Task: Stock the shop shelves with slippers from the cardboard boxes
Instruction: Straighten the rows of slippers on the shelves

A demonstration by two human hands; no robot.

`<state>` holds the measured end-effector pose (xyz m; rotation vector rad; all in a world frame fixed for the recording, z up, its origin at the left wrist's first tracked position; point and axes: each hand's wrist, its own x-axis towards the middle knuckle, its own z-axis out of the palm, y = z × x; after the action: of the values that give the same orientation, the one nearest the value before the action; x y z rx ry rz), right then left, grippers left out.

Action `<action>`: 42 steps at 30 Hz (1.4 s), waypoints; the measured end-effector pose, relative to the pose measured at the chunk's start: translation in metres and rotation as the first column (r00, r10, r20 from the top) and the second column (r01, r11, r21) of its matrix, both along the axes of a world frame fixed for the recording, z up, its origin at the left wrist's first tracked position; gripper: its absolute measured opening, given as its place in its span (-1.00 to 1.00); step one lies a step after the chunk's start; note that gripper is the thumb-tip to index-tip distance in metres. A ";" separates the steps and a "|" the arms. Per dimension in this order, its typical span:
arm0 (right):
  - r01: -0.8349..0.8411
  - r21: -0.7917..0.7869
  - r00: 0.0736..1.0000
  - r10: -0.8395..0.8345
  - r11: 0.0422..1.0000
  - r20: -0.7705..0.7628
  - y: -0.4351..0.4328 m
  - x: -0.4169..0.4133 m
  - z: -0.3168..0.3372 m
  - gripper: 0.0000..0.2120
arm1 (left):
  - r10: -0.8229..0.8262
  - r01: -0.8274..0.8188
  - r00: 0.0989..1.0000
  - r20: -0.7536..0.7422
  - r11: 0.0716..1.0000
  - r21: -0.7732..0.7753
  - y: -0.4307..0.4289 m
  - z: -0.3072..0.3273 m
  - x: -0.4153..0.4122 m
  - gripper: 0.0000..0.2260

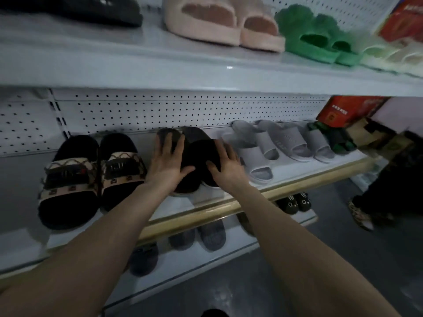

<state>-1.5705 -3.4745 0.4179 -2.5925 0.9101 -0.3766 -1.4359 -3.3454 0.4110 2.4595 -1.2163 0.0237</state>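
Currently a pair of black slippers [198, 156] sits on the middle shelf [295, 171], one slipper partly overlapping the other. Left hand [168, 162]: fingers straight and spread, flat on the left slipper, thumb across its strap. Right hand [225, 167]: fingers straight, close together, against the right slipper's outer side; slightly blurred. Patterned slippers [91, 177] stand just left of the pair, grey slippers [274, 145] just right.

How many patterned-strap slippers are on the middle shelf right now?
2: one patterned-strap slipper towards the left of the middle shelf, the other beside it, just left of the left hand. None appears hidden.
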 end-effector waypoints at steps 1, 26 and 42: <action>0.000 0.015 1.000 0.000 1.000 0.001 0.004 -0.005 0.009 -0.26 | -0.018 0.018 1.000 -0.007 1.000 -0.013 0.001 0.011 -0.004 -0.22; -0.075 0.049 0.985 0.081 0.996 -0.150 -0.098 -0.172 0.120 -0.32 | -0.180 0.191 0.953 -0.244 0.981 0.022 -0.097 0.117 -0.169 -0.37; -0.286 0.067 0.945 0.293 0.956 -0.147 -0.252 -0.143 0.015 -0.29 | 0.064 -0.037 0.987 -0.150 0.984 0.176 -0.209 0.018 -0.159 -0.18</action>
<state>-1.7138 -3.7261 0.4332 -2.6891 0.5613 -0.0719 -1.5951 -3.5548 0.4291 2.5847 -1.1305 -0.2653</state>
